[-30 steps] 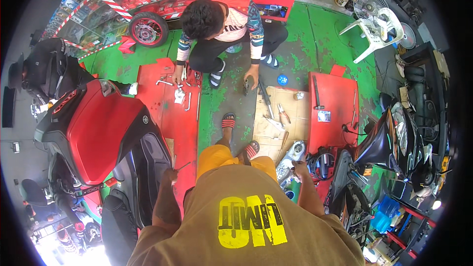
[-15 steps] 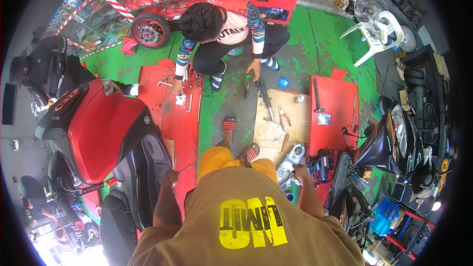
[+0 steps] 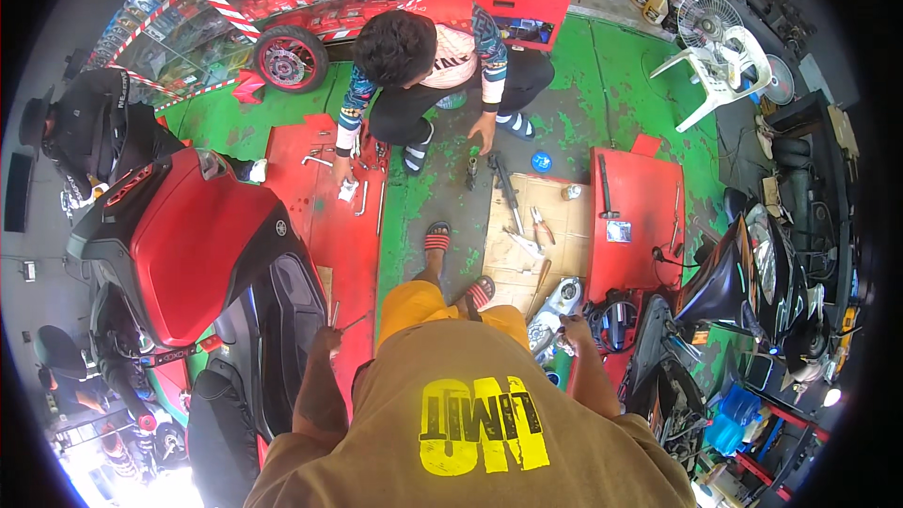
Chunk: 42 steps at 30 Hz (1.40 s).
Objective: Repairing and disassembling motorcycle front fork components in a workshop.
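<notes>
My left hand [image 3: 326, 341] is closed around a thin metal tool [image 3: 353, 323], beside the black footwell of a red and black scooter [image 3: 207, 245]. Out to the right, my right hand [image 3: 576, 331] is closed next to a silver metal engine cover [image 3: 557, 306]. What those fingers hold is too small to make out. Facing me, a co-worker [image 3: 437, 71] squats on the floor. One of that person's hands touches a small white item [image 3: 348, 190] on a red mat [image 3: 329, 226]; the other hangs over a dark upright cylinder [image 3: 471, 172].
Pliers [image 3: 541, 226], a long dark tool [image 3: 508, 193] and a small jar [image 3: 571, 192] lie on cardboard [image 3: 555, 263]. A hammer [image 3: 605, 188] rests on the right red mat [image 3: 644, 245]. Wrenches [image 3: 363, 198] lie on the left mat. Partly stripped scooters [image 3: 724, 273] stand at right.
The co-worker's head and upper body have shifted slightly to the right, and their hand at the white item has moved a little. My own hands have barely moved.
</notes>
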Each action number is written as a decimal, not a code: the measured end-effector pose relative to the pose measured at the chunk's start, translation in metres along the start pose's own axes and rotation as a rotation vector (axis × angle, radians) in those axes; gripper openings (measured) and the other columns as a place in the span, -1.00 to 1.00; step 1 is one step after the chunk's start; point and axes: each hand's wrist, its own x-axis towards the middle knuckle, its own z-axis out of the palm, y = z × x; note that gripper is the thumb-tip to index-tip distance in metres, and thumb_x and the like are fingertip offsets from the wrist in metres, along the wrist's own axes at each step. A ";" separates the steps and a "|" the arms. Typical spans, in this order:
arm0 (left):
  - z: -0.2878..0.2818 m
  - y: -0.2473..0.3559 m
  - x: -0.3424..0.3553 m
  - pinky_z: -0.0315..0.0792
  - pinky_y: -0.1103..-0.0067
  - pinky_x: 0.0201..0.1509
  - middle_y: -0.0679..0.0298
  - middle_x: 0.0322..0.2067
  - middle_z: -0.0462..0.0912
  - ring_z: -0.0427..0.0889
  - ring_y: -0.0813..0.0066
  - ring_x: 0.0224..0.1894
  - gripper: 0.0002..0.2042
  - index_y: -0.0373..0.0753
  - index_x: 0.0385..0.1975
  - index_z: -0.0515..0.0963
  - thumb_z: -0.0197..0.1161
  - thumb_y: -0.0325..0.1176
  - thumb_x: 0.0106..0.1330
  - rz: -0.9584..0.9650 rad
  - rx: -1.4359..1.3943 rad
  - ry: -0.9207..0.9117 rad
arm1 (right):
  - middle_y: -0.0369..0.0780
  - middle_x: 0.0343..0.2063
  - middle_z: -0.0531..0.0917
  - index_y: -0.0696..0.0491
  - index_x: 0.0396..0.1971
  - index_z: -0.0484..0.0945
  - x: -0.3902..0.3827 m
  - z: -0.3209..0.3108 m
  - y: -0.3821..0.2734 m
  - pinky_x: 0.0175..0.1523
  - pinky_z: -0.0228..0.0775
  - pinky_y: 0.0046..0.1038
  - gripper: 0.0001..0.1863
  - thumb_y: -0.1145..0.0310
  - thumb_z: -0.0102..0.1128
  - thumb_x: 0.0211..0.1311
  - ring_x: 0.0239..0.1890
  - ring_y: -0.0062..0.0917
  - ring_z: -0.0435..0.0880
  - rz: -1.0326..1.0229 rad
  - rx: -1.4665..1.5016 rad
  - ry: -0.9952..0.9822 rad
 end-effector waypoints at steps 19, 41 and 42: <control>-0.019 -0.002 -0.005 0.09 0.39 -0.80 0.35 -0.72 0.42 0.30 0.40 -0.82 -0.78 -0.04 -0.49 0.48 -0.15 -0.20 0.16 0.244 -0.504 -0.050 | -0.19 -0.61 0.59 0.21 -0.24 0.51 0.014 -0.003 -0.004 -0.68 0.18 -0.51 -0.66 0.20 0.18 0.19 -0.75 -0.59 0.41 0.045 0.102 -0.055; -0.030 0.021 -0.012 0.29 0.42 -0.72 0.40 -0.66 0.54 0.52 0.42 -0.68 -0.82 -0.03 -0.36 0.49 -0.08 -0.22 0.30 -0.386 -0.808 -0.125 | -0.20 -0.59 0.61 0.23 -0.30 0.52 0.010 0.014 0.019 -0.58 0.28 -0.51 -0.64 0.17 0.18 0.19 -0.68 -0.59 0.47 0.021 0.048 -0.016; -0.034 0.019 -0.014 0.21 0.42 -0.77 0.44 -0.71 0.47 0.43 0.43 -0.74 -0.83 -0.04 -0.39 0.47 -0.08 -0.23 0.29 -0.396 -0.987 -0.182 | -0.20 -0.59 0.61 0.23 -0.29 0.52 0.010 0.014 0.022 -0.58 0.28 -0.51 -0.64 0.17 0.17 0.20 -0.68 -0.58 0.47 0.009 0.031 -0.005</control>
